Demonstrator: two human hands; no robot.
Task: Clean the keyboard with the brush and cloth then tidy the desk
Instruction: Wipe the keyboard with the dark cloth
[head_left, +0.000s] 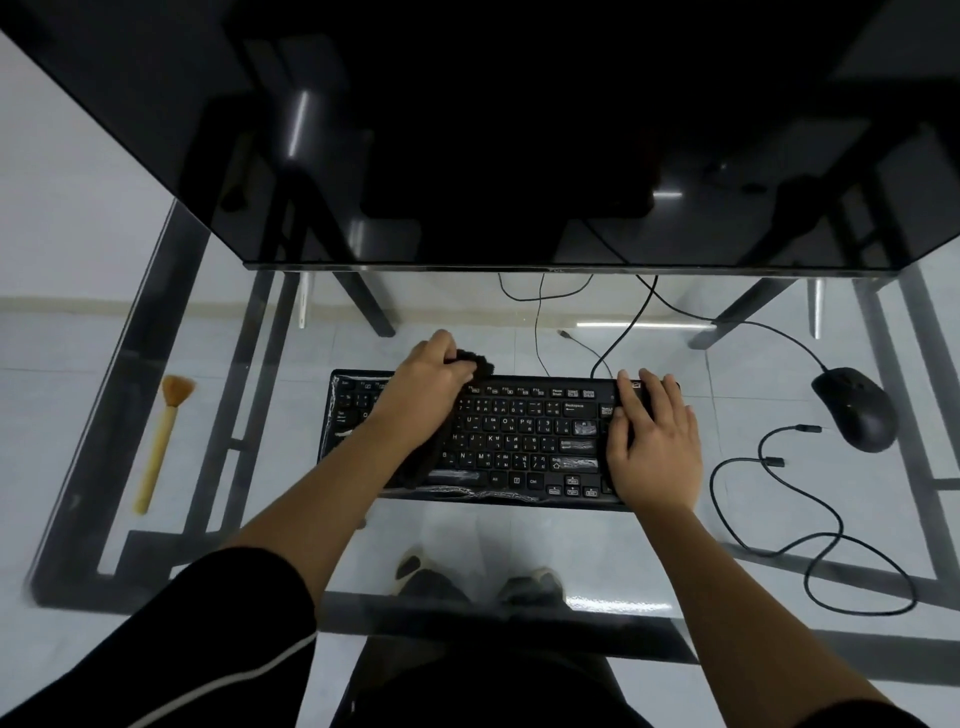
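A black keyboard (519, 436) lies on the glass desk (597, 525) in front of me. My left hand (431, 379) grips a dark cloth (480, 364) bunched at the keyboard's upper left, with more cloth trailing down under my wrist over the keys. Flat on the keyboard's right end rests my right hand (654, 441), fingers spread, holding it down. A brush (158, 447) with a pale wooden handle and orange bristles lies on the desk far to the left, apart from both hands.
A large dark monitor (519, 156) stands behind the keyboard on black legs. A black mouse (857, 410) sits at the right, and a loose black cable (810, 545) loops near the right front. My feet show through the glass below.
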